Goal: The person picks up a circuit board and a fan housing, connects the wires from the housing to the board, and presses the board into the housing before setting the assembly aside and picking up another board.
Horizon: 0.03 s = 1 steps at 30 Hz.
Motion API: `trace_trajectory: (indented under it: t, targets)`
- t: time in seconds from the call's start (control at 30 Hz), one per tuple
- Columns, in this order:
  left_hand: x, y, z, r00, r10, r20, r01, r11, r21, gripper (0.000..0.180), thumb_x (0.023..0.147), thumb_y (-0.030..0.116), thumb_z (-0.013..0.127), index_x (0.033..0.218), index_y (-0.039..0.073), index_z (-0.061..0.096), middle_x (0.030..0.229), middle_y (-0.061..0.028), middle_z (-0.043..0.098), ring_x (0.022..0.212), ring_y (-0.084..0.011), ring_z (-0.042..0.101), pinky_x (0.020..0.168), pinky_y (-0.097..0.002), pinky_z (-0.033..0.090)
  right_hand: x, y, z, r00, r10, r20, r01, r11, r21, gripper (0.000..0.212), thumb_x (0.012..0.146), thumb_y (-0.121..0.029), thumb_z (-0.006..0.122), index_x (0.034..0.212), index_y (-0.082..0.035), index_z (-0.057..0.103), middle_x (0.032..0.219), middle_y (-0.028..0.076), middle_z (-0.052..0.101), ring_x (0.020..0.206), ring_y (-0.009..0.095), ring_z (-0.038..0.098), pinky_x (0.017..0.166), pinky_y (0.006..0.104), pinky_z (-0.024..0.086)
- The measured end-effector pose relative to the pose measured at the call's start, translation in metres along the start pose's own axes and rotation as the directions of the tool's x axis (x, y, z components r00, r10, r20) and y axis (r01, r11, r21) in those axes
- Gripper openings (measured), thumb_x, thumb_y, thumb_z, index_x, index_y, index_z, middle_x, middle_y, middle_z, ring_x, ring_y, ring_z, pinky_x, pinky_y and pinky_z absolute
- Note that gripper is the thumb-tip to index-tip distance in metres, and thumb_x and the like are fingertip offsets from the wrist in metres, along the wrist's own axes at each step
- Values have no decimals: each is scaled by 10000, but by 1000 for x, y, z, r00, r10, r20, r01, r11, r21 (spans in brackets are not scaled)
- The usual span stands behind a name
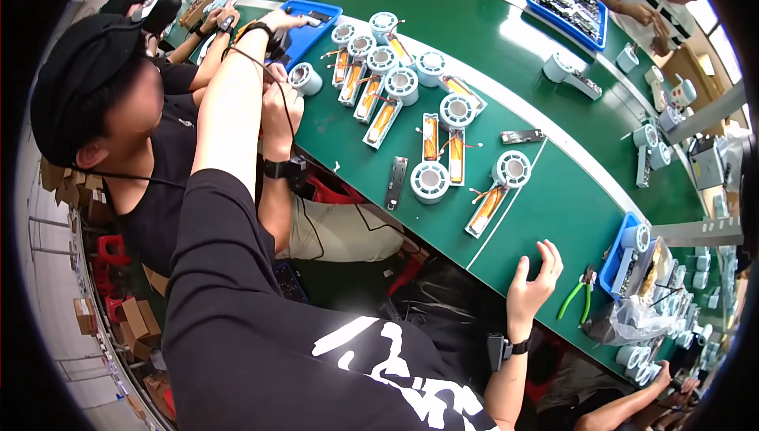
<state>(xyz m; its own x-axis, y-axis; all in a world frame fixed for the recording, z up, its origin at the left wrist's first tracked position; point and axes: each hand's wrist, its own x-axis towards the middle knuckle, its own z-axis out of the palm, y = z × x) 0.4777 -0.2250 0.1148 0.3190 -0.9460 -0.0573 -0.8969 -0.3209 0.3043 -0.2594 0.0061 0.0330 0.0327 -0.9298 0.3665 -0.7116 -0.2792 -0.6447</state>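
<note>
My left hand [286,21] reaches far out over a blue tray [322,33]. Its fingers are drawn together at the end of a dark strip-shaped part [319,16]; the grip itself is small and partly hidden. My right hand [534,285] is held above the near table edge, fingers apart and nothing in it. Ahead of it lies a pale blue fan-like handheld unit [512,170] with an open handle showing orange wiring. Several similar units [401,83] stand in a cluster farther left. Two dark circuit strips, one left [397,182] and one right [522,137], lie among them.
Close on my left, a co-worker in a black cap [87,75] works beside a round white housing [305,79]. Green-handled cutters [583,293] lie on the right, near a filled blue tray [610,261] and plastic bag [636,320]. Another parts tray [538,4] stands across.
</note>
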Motion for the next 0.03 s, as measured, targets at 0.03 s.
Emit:
trace_trajectory:
  t: [0.03]
  targets:
    - [10, -1, 1, 1000, 5, 2, -5, 1000, 3, 585, 833, 596, 688, 1169, 123, 758, 1034, -143, 774, 1015, -305, 736, 934, -392, 554, 1, 0, 4, 1000, -4, 14, 5, 1000, -10, 347, 897, -51, 639, 1242, -21, 609, 1337, 171, 589, 1226, 327, 560, 1038, 415, 439]
